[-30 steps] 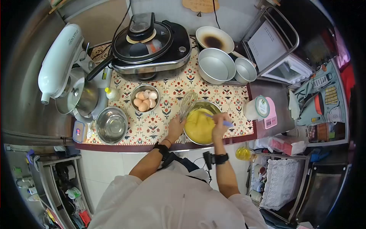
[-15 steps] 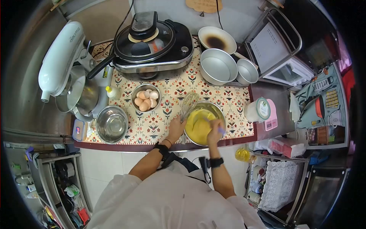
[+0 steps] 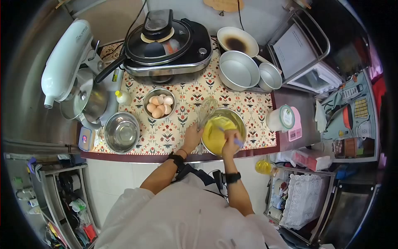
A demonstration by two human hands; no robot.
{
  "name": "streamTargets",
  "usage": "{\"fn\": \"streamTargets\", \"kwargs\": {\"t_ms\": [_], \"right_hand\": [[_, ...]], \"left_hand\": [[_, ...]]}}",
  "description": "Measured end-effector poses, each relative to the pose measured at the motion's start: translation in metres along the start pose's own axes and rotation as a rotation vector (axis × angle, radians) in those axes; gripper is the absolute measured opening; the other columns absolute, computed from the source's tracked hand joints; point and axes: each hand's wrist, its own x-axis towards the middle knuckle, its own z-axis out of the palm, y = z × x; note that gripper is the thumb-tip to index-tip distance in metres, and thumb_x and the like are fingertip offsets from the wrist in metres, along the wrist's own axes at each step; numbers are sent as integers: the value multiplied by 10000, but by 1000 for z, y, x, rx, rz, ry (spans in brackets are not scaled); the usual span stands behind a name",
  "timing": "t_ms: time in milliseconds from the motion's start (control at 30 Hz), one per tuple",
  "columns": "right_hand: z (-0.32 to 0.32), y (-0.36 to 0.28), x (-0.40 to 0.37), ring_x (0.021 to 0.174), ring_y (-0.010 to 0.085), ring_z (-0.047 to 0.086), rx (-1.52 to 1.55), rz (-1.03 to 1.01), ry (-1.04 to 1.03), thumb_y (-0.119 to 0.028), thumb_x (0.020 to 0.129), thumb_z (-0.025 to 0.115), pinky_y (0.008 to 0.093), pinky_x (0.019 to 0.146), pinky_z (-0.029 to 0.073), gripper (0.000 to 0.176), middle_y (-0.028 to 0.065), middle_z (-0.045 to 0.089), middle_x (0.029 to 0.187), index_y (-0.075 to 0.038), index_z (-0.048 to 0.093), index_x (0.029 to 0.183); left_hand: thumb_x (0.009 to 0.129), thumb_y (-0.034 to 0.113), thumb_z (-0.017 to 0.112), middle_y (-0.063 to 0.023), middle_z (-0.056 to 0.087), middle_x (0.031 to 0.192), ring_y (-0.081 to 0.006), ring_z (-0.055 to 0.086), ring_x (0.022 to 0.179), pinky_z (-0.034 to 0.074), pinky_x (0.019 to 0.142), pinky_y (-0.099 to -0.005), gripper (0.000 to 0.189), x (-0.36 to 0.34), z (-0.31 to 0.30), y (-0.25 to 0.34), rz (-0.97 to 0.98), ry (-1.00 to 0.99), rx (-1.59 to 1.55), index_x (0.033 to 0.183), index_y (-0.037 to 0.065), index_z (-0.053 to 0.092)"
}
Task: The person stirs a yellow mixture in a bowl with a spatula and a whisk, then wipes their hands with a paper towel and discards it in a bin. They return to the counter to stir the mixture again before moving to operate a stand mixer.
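Observation:
A steel mixing bowl [image 3: 243,123] with thick yellow batter [image 3: 213,136] stands near the counter's front edge. At its left rim, my left hand [image 3: 192,137] is closed round a wire whisk [image 3: 206,108], whose wires point up and away from me. Whether these fingers also grip the bowl cannot be made out. Over the bowl's right side, my right hand [image 3: 231,144] is wrapped round the purple handle of a spatula [image 3: 239,142]. Its far end reaches into the batter, which hides part of it.
Left of the bowl are a small bowl of eggshells [image 3: 159,103], a steel bowl [image 3: 122,133] and a stand mixer [image 3: 68,62]. An electric cooker [image 3: 166,68] and round cake pans [image 3: 238,70] stand behind. A lidded jar [image 3: 280,119] sits by a pink scale [image 3: 295,124] on the right.
My right hand has shifted slightly left over the bowl with the spatula, and the batter's surface has changed shape. My left hand stays at the rim with the whisk.

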Motion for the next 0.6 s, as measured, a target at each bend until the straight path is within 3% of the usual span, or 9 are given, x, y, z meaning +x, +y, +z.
{"fn": "streamTargets", "kwargs": {"t_ms": [33, 67, 167, 200, 300, 400, 600], "right_hand": [[2, -3, -10, 509, 96, 409, 21, -11, -31, -77, 835, 508, 228, 477, 327, 241, 42, 486, 584, -33, 427, 612], [-14, -12, -13, 487, 84, 390, 238, 227, -361, -74, 834, 521, 224, 463, 314, 232, 30, 461, 538, -36, 445, 619], [-16, -61, 23, 473, 67, 362, 329, 324, -316, -73, 835, 524, 220, 455, 299, 218, 23, 448, 510, -36, 468, 627], [-11, -70, 36, 466, 60, 356, 377, 266, -341, -87, 842, 523, 229, 444, 293, 251, 18, 461, 516, -26, 473, 603], [6, -53, 65, 442, 63, 382, -99, -39, -414, -128, 839, 553, 238, 430, 318, 302, 9, 472, 500, -11, 480, 571], [16, -29, 91, 437, 70, 424, -473, -108, -462, -171, 823, 596, 246, 427, 349, 324, 6, 488, 480, 3, 514, 562], [-29, -28, 131, 452, 110, 529, -613, 268, -498, -268, 802, 614, 251, 456, 411, 336, 59, 572, 519, 13, 597, 617]], "left_hand": [[781, 225, 558, -232, 559, 624, -384, 565, 603, 449, 566, -443, 273, 0, 2, -5, 30, 23, 27, 777, -47, 540], [779, 222, 559, -231, 558, 621, -384, 565, 602, 448, 566, -444, 270, 1, 6, -10, 61, 46, 54, 776, -47, 540], [774, 216, 560, -229, 561, 624, -383, 565, 602, 447, 565, -447, 262, 0, 9, -12, 36, 28, 24, 775, -45, 538], [772, 214, 561, -229, 563, 627, -382, 566, 603, 447, 564, -448, 259, 0, 9, -11, 8, 12, -3, 775, -44, 538], [795, 155, 559, -222, 536, 556, -336, 547, 483, 426, 470, -405, 232, -1, 7, -8, 125, 72, 98, 826, -74, 547], [786, 151, 561, -220, 545, 571, -337, 550, 494, 432, 482, -407, 221, 2, 7, -7, 144, 122, 117, 841, -63, 557], [764, 159, 578, -212, 556, 590, -336, 566, 524, 449, 516, -399, 219, 7, 4, -4, 104, 147, 79, 865, -35, 579]]}}
